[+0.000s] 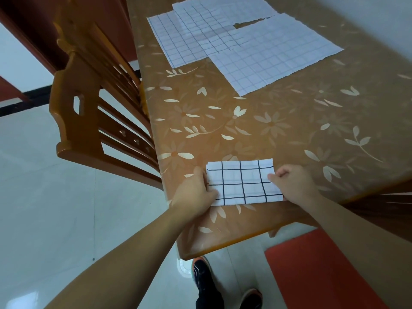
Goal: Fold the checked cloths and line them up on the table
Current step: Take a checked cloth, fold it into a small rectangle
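A folded white cloth with a black check (242, 182) lies flat near the front corner of the table (289, 134). My left hand (196, 192) holds its left edge, fingers curled round the fold. My right hand (292, 184) pinches its right edge, with the thumb on top. Farther back lie three unfolded checked cloths spread flat and overlapping: one at the left (171, 39), one at the far middle (218, 16), and one at the right (276, 54).
The table carries an orange floral covering. A wooden chair (89, 97) stands against the table's left side. An orange-red seat (321, 270) sits below the front edge at the right. My shoes (201, 275) stand on the pale tiled floor.
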Tool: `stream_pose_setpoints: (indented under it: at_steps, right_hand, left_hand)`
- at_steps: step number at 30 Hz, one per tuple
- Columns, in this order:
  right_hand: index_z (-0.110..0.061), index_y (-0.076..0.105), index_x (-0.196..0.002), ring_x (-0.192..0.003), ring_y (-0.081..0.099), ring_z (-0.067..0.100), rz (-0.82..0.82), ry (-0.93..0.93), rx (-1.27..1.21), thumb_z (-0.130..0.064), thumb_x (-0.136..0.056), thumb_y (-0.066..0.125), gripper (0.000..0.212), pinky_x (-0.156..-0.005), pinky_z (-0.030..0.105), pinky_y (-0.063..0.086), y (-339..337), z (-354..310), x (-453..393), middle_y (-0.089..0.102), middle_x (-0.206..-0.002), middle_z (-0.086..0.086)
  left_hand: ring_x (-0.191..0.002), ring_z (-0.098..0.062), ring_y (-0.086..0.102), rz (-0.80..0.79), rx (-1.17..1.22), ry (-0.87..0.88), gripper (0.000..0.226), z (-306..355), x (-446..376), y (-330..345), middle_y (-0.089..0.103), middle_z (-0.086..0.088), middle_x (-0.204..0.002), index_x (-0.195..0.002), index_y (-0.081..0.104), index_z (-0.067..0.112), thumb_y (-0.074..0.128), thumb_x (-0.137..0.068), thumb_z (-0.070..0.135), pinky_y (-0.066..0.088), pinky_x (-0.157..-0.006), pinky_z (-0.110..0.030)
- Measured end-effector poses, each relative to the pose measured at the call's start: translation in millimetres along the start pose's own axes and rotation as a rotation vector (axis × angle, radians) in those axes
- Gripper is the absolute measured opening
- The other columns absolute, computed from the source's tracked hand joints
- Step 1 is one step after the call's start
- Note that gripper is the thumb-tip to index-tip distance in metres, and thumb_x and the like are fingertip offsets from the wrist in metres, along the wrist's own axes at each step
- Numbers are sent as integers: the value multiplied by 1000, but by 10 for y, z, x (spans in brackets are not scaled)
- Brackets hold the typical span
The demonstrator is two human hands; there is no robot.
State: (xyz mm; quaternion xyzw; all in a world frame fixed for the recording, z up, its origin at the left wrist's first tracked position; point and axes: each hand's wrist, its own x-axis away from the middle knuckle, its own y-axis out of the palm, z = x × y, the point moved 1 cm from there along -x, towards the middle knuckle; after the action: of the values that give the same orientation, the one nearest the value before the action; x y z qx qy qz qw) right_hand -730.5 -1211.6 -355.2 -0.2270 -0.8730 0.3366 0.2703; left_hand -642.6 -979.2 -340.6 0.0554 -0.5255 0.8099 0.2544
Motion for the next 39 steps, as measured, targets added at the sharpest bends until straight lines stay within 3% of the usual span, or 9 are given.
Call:
stream_pose_setpoints:
  at_steps: [2,5,8,11,14,18,21,24,39]
  right_hand:
    - [-11,63,-74,-60,63,23,4,-13,15,-27,-85,71,21,-57,34,54,6,11,-8,65,-66,7]
    - [-13,62,-74,-63,63,24,-7,-28,29,-28,-85,70,20,-63,39,57,7,3,-7,65,-67,7]
    - [-16,61,-76,-65,64,22,-20,-21,59,-31,-86,69,20,-65,41,58,38,10,-29,64,-69,5]
    - [-18,58,-79,-68,62,20,27,-69,144,-35,-88,64,20,-64,37,56,6,9,-11,62,-71,0]
    - [-19,58,-101,-79,58,18,318,-384,368,-39,-92,52,23,-63,30,45,28,-39,163,59,-93,-1]
    - [-15,46,-139,-131,43,21,173,-709,265,-43,-94,37,54,-105,36,38,498,-343,396,46,-143,5]
    - [-16,25,-152,-148,11,14,38,-616,246,-55,-93,22,71,-120,35,13,789,-426,372,21,-160,1]
    - [-16,17,-153,-149,6,11,35,-560,340,-58,-91,14,75,-121,35,3,784,-291,266,15,-161,0]
    - [-11,25,-151,-146,23,23,42,-572,744,-49,-96,19,67,-116,53,20,425,106,56,26,-158,9]
  left_hand:
    - [-83,-20,52,133,-184,202,26,68,15,49,51,7,-90,-103,41,23,56,-86,35,37,-62,-30]
    - [-118,-28,48,212,-354,572,37,177,-24,264,54,1,-122,-121,51,26,43,-90,43,35,-94,-40]
    - [-150,-26,4,33,-510,592,61,201,-145,479,15,2,-163,-151,19,38,12,-94,57,4,-119,-52]
    - [-150,-22,-11,-12,-532,557,69,171,-184,575,-1,4,-164,-154,2,39,-5,-89,60,-6,-119,-53]
    - [-150,-22,-10,-8,-522,562,69,187,-167,577,0,4,-164,-154,4,38,-4,-89,60,-7,-119,-52]
    - [-148,-21,-19,-15,-514,542,66,173,-166,599,-11,4,-163,-154,-5,33,7,-93,55,-11,-118,-51]
    - [-146,-21,-26,-29,-536,539,68,169,-166,604,-21,3,-161,-153,-12,29,19,-96,51,-14,-117,-51]
    - [-147,-18,-21,-14,-429,522,64,169,-174,615,-16,7,-162,-153,-11,33,18,-98,49,-13,-118,-49]
    - [-149,-19,-14,70,-500,459,80,48,-183,434,-7,-5,-164,-155,-5,17,1,-89,63,-14,-118,-47]
